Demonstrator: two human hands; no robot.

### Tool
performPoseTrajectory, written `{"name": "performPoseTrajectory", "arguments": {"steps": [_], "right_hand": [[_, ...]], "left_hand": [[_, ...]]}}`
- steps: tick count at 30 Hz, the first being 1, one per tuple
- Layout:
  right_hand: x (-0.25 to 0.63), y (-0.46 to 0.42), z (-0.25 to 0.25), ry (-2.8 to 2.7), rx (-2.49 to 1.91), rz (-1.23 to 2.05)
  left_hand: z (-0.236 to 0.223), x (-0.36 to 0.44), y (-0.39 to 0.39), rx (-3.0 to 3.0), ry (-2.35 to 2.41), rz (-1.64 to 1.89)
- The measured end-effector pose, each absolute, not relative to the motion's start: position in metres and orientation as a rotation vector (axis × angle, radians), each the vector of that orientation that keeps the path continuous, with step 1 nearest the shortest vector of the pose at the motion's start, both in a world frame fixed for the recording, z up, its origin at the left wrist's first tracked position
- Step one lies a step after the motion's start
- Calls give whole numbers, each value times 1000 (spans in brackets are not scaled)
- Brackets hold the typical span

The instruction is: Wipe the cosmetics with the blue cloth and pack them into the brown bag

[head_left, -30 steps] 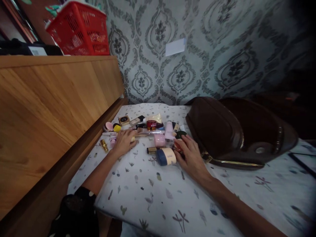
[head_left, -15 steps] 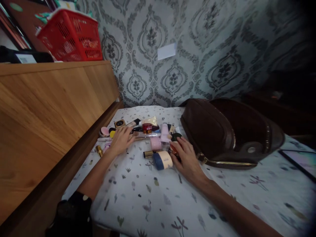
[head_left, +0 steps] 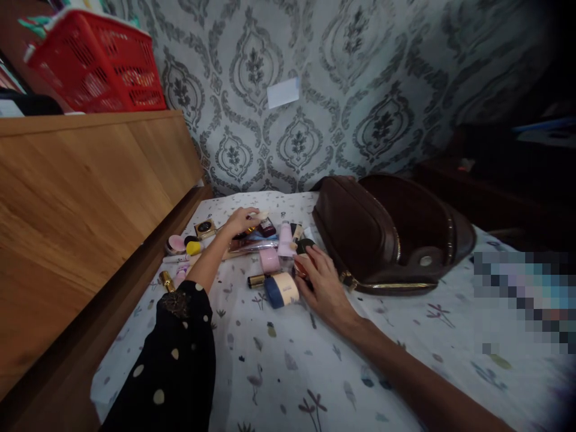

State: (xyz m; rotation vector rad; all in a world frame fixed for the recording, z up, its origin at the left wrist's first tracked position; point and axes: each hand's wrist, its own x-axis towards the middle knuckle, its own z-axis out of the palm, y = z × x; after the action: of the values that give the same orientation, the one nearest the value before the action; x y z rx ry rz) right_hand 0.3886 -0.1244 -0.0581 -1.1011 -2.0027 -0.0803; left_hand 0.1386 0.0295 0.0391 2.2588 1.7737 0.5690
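Note:
My left hand [head_left: 240, 223] reaches to the back of a cluster of cosmetics, its fingers closed on a cream tube [head_left: 262, 215] that is mostly hidden. Just beside it lies a dark red jar [head_left: 267, 227], tipped over. My right hand [head_left: 323, 282] rests with fingers apart against a small amber-coloured item [head_left: 302, 267], close to a dark round item [head_left: 305, 245]. Nearby are a pink tube [head_left: 285, 238], a pink jar [head_left: 269, 261], a blue-and-cream container [head_left: 281, 290] and a black-and-gold tube [head_left: 256, 281].
A brown bag [head_left: 360, 234] with its zip undone stands right of the cosmetics on the patterned sheet [head_left: 288, 360]. Left are a gold-capped item [head_left: 166, 281], a yellow item [head_left: 193, 248] and a wooden panel [head_left: 90, 180]. A red basket [head_left: 96, 66] sits above the panel.
My left hand has moved forward and right from the left side of the cluster to the cream tube. The dark red jar has tipped over. My right hand stays by the amber item.

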Motion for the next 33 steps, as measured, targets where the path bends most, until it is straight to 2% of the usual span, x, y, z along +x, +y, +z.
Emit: {"name": "performPoseTrajectory", "arguments": {"steps": [10,17,23,28,33], "right_hand": [[389,-127,-54,-2007,-1101,-53],[389,-126,-57,-1993,-1087,-58],[389,-125,-58,-1990,-1080,-78],[389,-126,-56,-1982,-1100,-23],[387,-127,-54,-1969,-1108,-1]], "left_hand": [[29,114,69,2166,1881,719],[15,118,63,2364,1868,646],[29,114,21,2577,1726,693],[22,119,-37,2815,1513,470],[6,119,-58,2824,1662,368]]}}
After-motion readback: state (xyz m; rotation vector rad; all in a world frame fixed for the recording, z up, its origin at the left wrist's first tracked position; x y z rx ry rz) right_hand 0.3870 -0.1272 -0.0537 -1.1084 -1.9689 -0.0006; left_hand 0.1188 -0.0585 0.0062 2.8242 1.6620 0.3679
